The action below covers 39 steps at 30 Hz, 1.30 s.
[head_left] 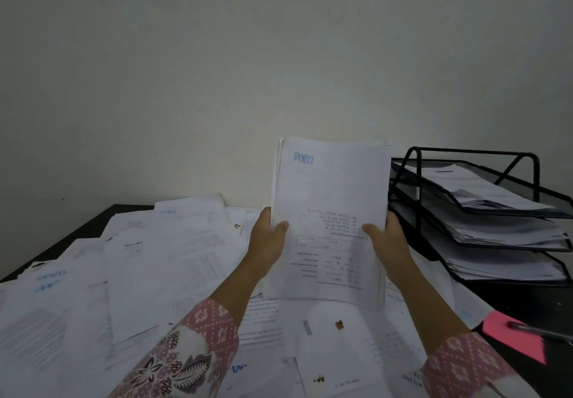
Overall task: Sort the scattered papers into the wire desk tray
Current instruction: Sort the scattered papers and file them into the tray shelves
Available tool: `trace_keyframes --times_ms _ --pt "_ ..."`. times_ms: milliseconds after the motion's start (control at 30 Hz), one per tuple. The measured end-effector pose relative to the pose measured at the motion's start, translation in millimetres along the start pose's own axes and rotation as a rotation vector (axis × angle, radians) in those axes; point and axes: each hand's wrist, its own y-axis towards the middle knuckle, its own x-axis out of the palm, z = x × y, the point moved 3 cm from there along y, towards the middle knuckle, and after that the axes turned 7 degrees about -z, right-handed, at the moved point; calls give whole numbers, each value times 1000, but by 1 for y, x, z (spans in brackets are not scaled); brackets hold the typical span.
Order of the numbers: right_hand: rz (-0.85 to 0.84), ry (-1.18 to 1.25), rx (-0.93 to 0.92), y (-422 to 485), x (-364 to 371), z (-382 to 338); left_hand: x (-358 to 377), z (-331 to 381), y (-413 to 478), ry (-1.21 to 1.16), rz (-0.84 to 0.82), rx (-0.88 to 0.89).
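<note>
I hold a thin stack of white printed papers upright above the desk, its blue stamp upside down near the top. My left hand grips the stack's left edge, thumb on the front. My right hand grips its right edge the same way. Scattered white papers cover most of the dark desk beneath and to the left. The black wire desk tray, with three tiers that each hold papers, stands at the right, just beside the held stack.
A pink sticky note pad with a pen across it lies at the desk's right front. The desk's dark far-left edge shows beyond the papers. A plain wall rises right behind the desk.
</note>
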Motion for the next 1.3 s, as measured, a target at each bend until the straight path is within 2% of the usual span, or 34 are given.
trace_keyframes --times_ms 133,267,300,467,600,700,967,1033,1200,1300 --pt "-43 -132 -14 5 5 -2 -15 -3 3 -25 -13 -42" --pt "49 -222 -12 8 19 0 -41 -25 7 -24 -31 -228" --pt "53 -229 11 8 24 3 -50 -33 6 52 7 -258" --pt "29 -221 193 9 51 36 -117 -64 -9 820 212 -421" --pt "23 -241 273 7 66 58 -155 -82 -18 1045 219 -647" --pt "35 -277 264 6 74 66 -162 -98 -20 1058 207 -723" --pt "114 -414 141 4 87 72 -154 -97 -13 1109 209 -599" --pt "129 -435 110 4 89 75 -158 -95 -11 1012 230 -590" --pt "126 -459 43 8 89 79 -170 -91 -7 605 371 -565" --pt "110 -451 29 9 90 79 -182 -92 -5 546 418 -518"
